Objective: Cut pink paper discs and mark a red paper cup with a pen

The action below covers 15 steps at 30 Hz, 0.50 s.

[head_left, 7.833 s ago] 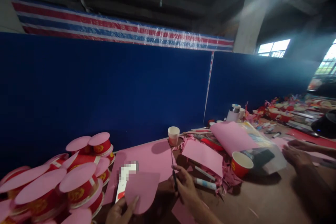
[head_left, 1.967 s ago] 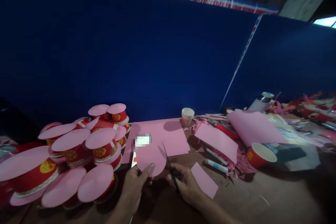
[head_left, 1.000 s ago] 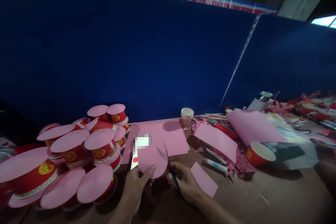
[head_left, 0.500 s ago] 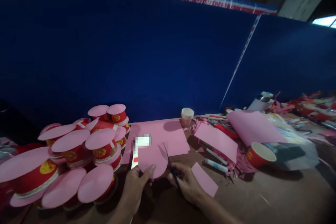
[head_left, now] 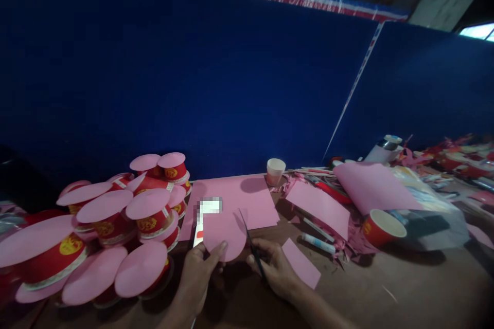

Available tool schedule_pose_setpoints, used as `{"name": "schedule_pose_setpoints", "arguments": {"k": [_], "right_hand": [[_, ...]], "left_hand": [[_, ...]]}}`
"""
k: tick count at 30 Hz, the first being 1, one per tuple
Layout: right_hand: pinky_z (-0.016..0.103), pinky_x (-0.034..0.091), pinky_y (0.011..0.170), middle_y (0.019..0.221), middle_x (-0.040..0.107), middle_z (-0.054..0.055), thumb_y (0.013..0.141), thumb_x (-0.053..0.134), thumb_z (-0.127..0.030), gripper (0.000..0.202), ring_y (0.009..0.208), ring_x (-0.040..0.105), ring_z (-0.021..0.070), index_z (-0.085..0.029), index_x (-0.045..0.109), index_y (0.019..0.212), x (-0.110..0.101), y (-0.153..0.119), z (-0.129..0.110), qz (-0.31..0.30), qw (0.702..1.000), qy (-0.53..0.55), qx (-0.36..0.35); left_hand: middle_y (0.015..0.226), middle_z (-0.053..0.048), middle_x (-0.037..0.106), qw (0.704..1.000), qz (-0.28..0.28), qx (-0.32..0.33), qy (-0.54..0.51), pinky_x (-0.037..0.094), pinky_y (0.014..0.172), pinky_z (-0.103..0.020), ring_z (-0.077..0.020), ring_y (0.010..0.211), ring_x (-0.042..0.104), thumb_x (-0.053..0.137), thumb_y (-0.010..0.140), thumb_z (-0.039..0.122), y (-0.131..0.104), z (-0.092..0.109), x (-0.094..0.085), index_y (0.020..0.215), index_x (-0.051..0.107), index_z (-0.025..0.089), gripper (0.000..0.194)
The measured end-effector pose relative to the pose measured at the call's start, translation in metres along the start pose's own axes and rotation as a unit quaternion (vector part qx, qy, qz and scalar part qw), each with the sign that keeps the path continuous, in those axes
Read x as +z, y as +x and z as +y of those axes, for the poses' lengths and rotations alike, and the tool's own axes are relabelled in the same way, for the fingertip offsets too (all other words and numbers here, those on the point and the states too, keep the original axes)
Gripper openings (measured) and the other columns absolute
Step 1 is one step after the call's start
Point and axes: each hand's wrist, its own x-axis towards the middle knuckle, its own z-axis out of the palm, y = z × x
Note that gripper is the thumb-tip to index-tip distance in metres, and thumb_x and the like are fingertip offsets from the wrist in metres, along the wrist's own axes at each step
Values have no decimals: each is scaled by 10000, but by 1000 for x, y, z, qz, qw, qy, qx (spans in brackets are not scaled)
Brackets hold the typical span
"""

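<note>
Pinched between thumb and fingers of my left hand (head_left: pixel 203 270) is a piece of pink paper (head_left: pixel 226 236) with a rounded right and lower edge. My right hand (head_left: pixel 272 264) grips a pair of dark scissors (head_left: pixel 252 247), whose blades point up and away along the paper's right edge. Whether the blades touch the paper I cannot tell. Beneath lie larger pink sheets (head_left: pixel 247 198) on the brown table. A lit phone screen (head_left: pixel 198 235), partly blurred out, shows behind the paper's left side. To the right of my right hand lies a small pink offcut (head_left: pixel 301 263).
Several red paper cups with pink discs (head_left: pixel 141 270) crowd the left side. A white cup (head_left: pixel 275 170) stands at the back. Rightward are a marker (head_left: pixel 318 242), pink shreds (head_left: pixel 358 239), a tipped red cup (head_left: pixel 384 229) and a plastic bag (head_left: pixel 443 226). A blue partition (head_left: pixel 231 72) rises behind.
Both hands keep nearly the same place and hold. A rounded piece of pink paper now shows at the far right edge of the table.
</note>
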Motion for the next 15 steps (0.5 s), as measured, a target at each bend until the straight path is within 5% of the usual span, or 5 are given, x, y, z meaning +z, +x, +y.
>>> {"name": "schedule_pose_setpoints", "arguments": {"k": [15], "right_hand": [[174,369,472,569,478,-32,808,574,-342,293,503,409,77,-143,640,1013,1,0,6,-1,1000,-7,30]], "left_hand": [[503,-2,589,1000,15,7,15,406,426,-219,-102,452,485,751,534,398,2,-1,-1,729,650,83,384]]}}
